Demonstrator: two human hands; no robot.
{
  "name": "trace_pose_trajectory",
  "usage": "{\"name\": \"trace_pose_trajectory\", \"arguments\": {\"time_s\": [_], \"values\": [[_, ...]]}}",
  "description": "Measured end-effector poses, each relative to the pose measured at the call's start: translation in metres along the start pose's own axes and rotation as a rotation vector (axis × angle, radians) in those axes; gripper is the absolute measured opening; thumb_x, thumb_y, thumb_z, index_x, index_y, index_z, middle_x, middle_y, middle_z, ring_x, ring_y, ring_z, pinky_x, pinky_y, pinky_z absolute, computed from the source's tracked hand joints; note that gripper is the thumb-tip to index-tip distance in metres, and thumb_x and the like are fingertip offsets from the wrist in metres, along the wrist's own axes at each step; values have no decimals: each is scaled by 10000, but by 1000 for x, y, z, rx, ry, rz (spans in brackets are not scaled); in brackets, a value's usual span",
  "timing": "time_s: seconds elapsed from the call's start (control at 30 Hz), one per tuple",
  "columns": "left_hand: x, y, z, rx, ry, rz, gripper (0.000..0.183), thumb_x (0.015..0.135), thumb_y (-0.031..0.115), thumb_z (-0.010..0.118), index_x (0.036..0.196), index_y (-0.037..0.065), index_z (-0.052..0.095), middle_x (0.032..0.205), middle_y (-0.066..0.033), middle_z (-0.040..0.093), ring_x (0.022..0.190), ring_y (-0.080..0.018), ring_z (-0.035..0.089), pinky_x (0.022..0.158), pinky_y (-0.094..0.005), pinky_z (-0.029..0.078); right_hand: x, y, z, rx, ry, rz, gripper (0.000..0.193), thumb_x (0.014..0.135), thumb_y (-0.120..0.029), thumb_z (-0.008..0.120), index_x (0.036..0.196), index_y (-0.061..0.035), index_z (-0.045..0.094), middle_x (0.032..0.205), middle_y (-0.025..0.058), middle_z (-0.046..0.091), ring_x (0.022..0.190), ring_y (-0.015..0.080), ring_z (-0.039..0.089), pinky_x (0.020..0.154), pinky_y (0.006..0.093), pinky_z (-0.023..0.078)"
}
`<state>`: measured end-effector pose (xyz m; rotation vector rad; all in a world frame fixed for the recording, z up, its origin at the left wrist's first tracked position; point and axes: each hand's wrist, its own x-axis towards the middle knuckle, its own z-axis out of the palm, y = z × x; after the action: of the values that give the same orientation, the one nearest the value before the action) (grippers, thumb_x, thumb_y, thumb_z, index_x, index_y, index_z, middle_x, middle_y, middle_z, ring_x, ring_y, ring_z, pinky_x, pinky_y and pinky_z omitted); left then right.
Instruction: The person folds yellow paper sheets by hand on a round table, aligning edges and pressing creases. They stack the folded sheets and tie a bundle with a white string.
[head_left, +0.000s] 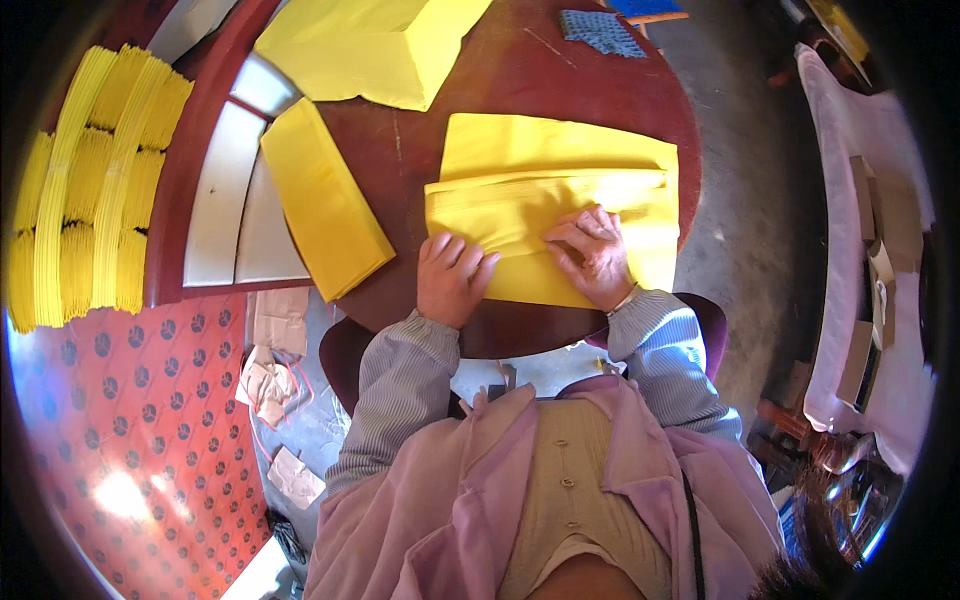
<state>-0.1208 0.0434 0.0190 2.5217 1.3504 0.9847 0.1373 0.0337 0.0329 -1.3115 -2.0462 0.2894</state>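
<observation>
A yellow folded sheet [560,190], which could be cloth or paper, lies on the dark red round table in front of me. A folded band with layered edges crosses its middle. At its lower left corner my left hand [455,280] is closed, with bent fingers over the edge and the thumb on top. My right hand [592,255] rests on the right part of the sheet. Its fingers are curled and pinched toward the thumb; anything between them is hidden. To the left of my left hand lies a narrow folded yellow stack [325,200].
A larger yellow sheet [370,50] spreads at the table's far side, near a blue patterned cloth [602,33]. Tied yellow bundles [95,190] stand at far left, above a red patterned board [150,430]. At right, a pale cloth-covered surface [845,200] holds cardboard pieces.
</observation>
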Motion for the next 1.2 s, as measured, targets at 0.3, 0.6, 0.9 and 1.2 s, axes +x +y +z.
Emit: {"name": "trace_pose_trajectory", "arguments": {"time_s": [0.3, 0.6, 0.9, 1.2], "values": [[8, 9, -3, -5, 4, -7, 279, 838, 148, 799, 1116, 147, 776, 835, -29, 589, 837, -235, 600, 786, -396, 444, -14, 8, -18, -169, 83, 133, 166, 872, -182, 729, 1027, -124, 732, 952, 73, 687, 956, 302, 641, 850, 467, 481], [7, 10, -4, 4, 16, -7, 179, 847, 127, 786, 1024, 110, 761, 859, -44, 622, 861, -256, 604, 792, -415, 458, -40, 28, -53, -244, 215, 271, 141, 862, -107, 745, 997, -77, 718, 1008, 107, 681, 948, 338, 671, 837, 433, 575], [13, 9, -11, -18, -9, 35, 148, 867, 124, 753, 994, 64, 708, 879, -88, 626, 906, -300, 592, 829, -455, 449, -46, 49, -76, -459, 192, 347, 104, 839, -167, 750, 921, -121, 706, 941, 47, 675, 937, 293, 639, 821, 452, 487], [22, 22, 6, 106, 13, -45, 170, 874, 184, 759, 1035, 128, 751, 855, -54, 587, 863, -270, 574, 775, -420, 419, -2, 5, -31, -274, 78, 62, 300, 824, -50, 719, 1107, -144, 751, 1159, 41, 699, 1102, 287, 614, 932, 449, 464]]}}
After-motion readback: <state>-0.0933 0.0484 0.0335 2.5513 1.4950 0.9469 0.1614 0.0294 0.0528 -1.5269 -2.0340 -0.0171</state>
